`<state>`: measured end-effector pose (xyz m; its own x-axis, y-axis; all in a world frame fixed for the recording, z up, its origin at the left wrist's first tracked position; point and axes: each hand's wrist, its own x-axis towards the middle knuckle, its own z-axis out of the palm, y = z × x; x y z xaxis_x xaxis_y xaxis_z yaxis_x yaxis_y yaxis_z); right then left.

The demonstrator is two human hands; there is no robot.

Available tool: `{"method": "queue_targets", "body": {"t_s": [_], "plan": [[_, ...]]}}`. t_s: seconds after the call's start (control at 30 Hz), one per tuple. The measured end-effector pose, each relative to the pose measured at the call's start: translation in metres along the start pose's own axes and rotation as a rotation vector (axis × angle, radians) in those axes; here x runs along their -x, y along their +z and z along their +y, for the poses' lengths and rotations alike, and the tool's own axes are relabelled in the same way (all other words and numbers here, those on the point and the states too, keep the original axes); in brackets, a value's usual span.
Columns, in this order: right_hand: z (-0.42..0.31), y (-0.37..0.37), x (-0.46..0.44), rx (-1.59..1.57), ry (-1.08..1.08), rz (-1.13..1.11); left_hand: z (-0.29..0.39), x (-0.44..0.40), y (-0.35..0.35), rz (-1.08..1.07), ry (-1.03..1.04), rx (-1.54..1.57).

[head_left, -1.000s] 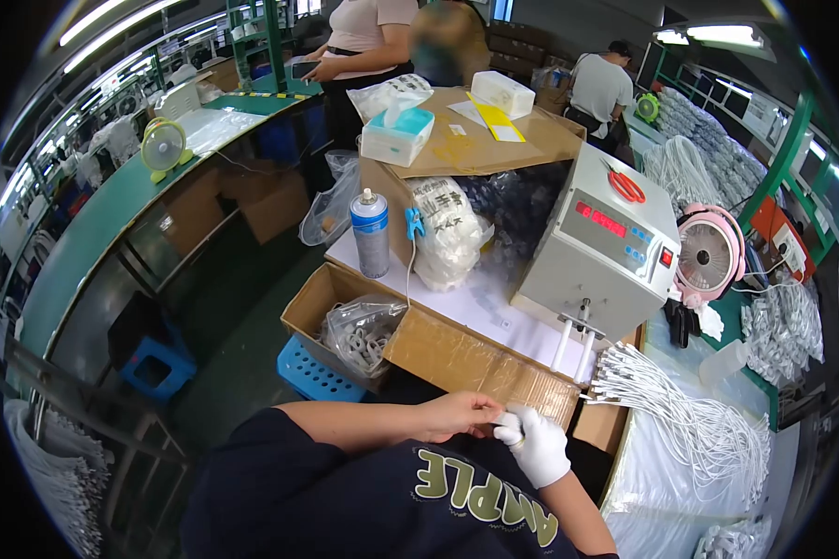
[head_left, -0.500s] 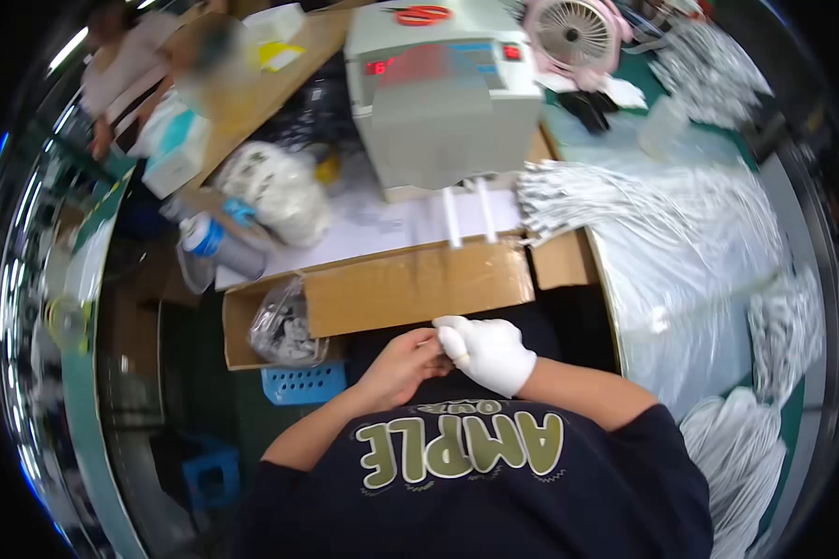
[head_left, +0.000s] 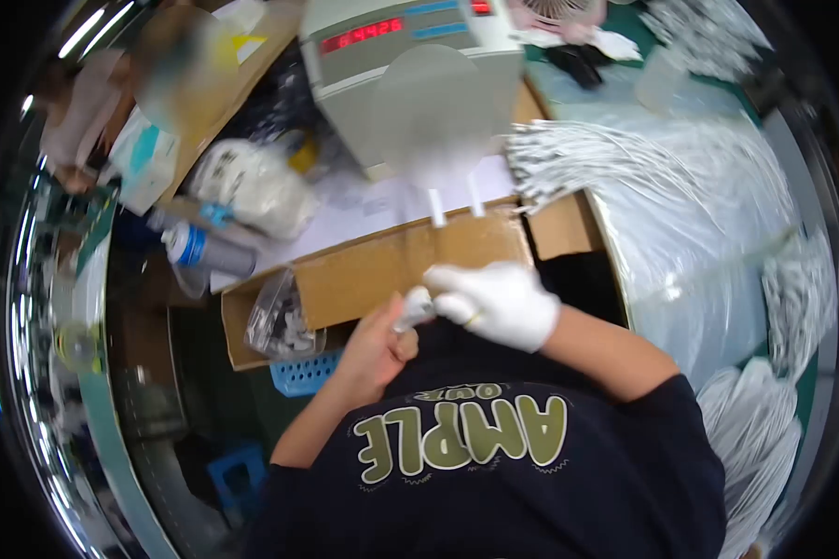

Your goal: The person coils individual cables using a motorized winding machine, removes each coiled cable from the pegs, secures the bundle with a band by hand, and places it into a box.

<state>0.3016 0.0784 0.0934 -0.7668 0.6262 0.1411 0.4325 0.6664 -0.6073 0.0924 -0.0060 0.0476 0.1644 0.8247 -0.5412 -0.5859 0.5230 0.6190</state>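
My bare left hand (head_left: 375, 352) is closed on a small white piece (head_left: 416, 309), which pokes up between thumb and fingers; motion blur hides its exact kind. Close beside it on the right is my right hand (head_left: 502, 306), in a white glove, its thumb and fingers drawn together near the piece's upper end. Whether the right fingers touch that piece or hold something else, I cannot tell. Both hands are above my lap, in front of a cardboard box flap (head_left: 373, 279). A clear bag (head_left: 281, 321) of small grey and white parts lies in the box left of the flap.
A grey machine (head_left: 410, 84) with a red digital display stands ahead. Bundles of white cables (head_left: 597, 158) lie on the plastic-covered table (head_left: 690, 270) at right. At left are a bottle (head_left: 207, 250), a filled plastic bag (head_left: 256, 186) and a blue basket (head_left: 306, 374). Another person (head_left: 84, 121) is at far left.
My hands have risen and drawn slightly apart, and the white piece now shows in the left hand. The view has shifted, bringing the machine's display closer to the top edge.
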Motion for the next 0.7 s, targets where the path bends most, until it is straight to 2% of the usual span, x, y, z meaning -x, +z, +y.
{"method": "queue_targets", "body": {"t_s": [0.07,0.1,0.13,0.17,0.2,0.23,0.27,0.3,0.33,0.43,0.5,0.53,0.63,0.7], "plan": [[0.026,-0.025,0.001,0.234,-0.053,0.387,0.013,-0.003,-0.05,-0.099,0.035,0.265],[0.068,-0.036,0.007,0.238,-0.023,0.348,0.018,0.001,-0.059,0.023,0.114,0.278],[0.071,-0.055,0.006,0.44,0.079,0.413,0.028,0.007,-0.07,0.15,0.214,0.295],[0.106,-0.059,0.006,0.606,0.084,0.472,0.037,0.015,-0.071,0.355,0.282,0.233],[0.116,-0.068,0.008,0.817,0.205,0.411,0.041,0.025,-0.08,0.415,0.325,0.281],[0.139,-0.066,0.011,0.97,0.036,0.529,0.044,0.025,-0.089,0.453,0.344,0.323],[0.154,-0.065,0.018,0.89,0.071,0.51,0.042,0.023,-0.097,0.483,0.359,0.355],[0.163,-0.063,0.021,0.805,0.107,0.482,0.035,0.023,-0.115,0.385,0.397,0.382],[0.163,-0.062,0.022,0.698,0.152,0.46,0.034,0.027,-0.119,0.41,0.424,0.386],[0.159,-0.058,0.025,0.557,0.166,0.592,0.036,0.026,-0.116,0.478,0.496,0.314],[0.165,-0.054,0.03,0.382,0.263,0.719,0.04,0.015,-0.129,0.762,0.648,-0.126],[0.167,-0.055,0.031,0.376,0.321,0.716,0.04,0.011,-0.139,0.891,0.72,-0.361],[0.16,-0.061,0.033,0.289,0.552,0.681,0.041,0.009,-0.168,1.172,1.104,-1.649],[0.161,-0.058,0.034,0.186,0.514,0.828,0.047,-0.007,-0.15,0.984,1.123,-1.583]]}}
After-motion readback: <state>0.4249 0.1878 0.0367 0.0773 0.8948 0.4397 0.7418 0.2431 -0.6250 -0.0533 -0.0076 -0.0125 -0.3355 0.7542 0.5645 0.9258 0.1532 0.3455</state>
